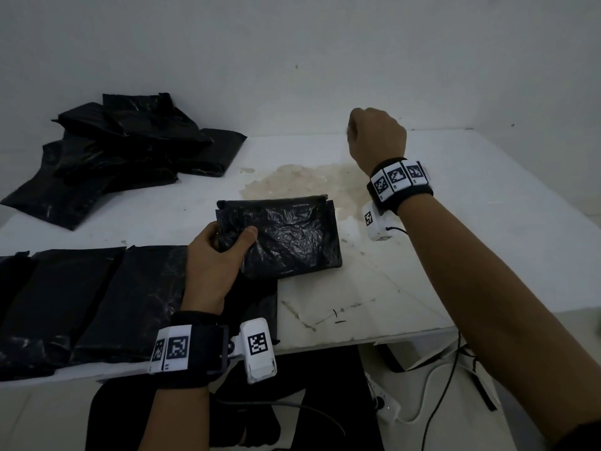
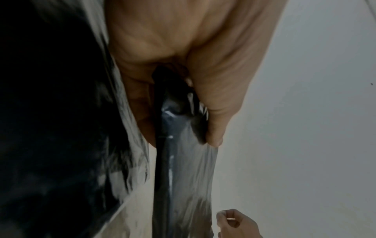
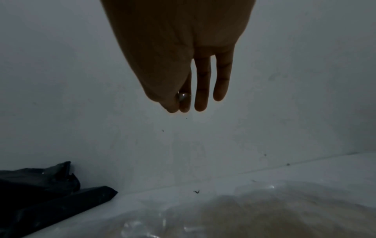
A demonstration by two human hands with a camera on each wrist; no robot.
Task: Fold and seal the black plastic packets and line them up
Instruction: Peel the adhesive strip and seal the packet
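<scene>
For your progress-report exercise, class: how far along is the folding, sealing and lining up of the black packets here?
Done: a row of flat packets lies along the table's near edge. In hand: the left hand grips a folded packet; the right hand is raised above the table, pinching something small. Left: the loose pile at the back.

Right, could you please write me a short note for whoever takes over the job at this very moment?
Left hand: grips the folded packet by its left end, over the middle of the table.
Right hand: raised over the far side of the table, thumb and forefinger pinching a small shiny piece, perhaps tape; too small to tell.
Done: a row of packets lies side by side along the near left edge.
Left: seal the held packet, add it to the row, then work through the loose pile at the back left.
</scene>
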